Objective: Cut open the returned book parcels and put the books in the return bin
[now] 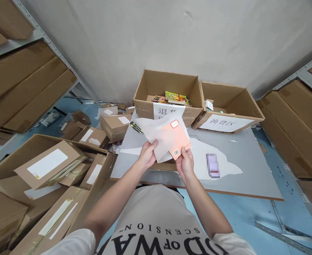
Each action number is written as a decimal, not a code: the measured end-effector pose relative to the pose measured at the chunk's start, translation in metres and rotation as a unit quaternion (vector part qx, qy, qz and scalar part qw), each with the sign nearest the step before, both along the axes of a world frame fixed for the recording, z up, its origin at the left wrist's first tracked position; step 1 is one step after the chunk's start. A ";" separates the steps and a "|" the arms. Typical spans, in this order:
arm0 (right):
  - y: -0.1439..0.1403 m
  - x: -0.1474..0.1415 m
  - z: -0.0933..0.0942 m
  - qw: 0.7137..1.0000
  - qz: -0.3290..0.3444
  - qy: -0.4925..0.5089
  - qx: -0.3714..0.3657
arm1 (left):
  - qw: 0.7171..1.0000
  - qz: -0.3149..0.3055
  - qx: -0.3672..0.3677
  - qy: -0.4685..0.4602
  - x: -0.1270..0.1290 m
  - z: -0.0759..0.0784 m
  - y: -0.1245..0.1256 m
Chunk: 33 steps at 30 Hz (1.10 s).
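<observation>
My left hand [147, 154] grips a translucent white plastic sleeve [153, 132] at its lower edge. My right hand [185, 161] pinches the bottom corner of a thin orange booklet [178, 140] with a barcode. The booklet lies partly inside or behind the sleeve; which one I cannot tell. Both are held above the grey board [251, 166] that serves as a table.
A yellow-black utility knife [136, 128] lies on the board to the left. Two open labelled cartons [169, 85] [228, 99] stand at the back. A white sheet [222, 164] lies at right. Piled parcels [48, 164] fill the left floor; shelves with boxes flank both sides.
</observation>
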State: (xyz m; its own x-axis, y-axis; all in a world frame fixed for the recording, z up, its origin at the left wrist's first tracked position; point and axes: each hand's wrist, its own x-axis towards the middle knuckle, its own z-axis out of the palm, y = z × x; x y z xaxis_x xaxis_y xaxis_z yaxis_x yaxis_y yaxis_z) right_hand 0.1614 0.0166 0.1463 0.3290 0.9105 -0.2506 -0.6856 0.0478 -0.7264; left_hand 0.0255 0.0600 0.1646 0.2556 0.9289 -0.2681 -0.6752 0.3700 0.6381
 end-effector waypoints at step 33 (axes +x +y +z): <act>-0.018 0.011 -0.047 0.999 -0.002 -0.044 0.014 | 0.921 0.205 -0.037 0.331 -0.127 -0.095 0.112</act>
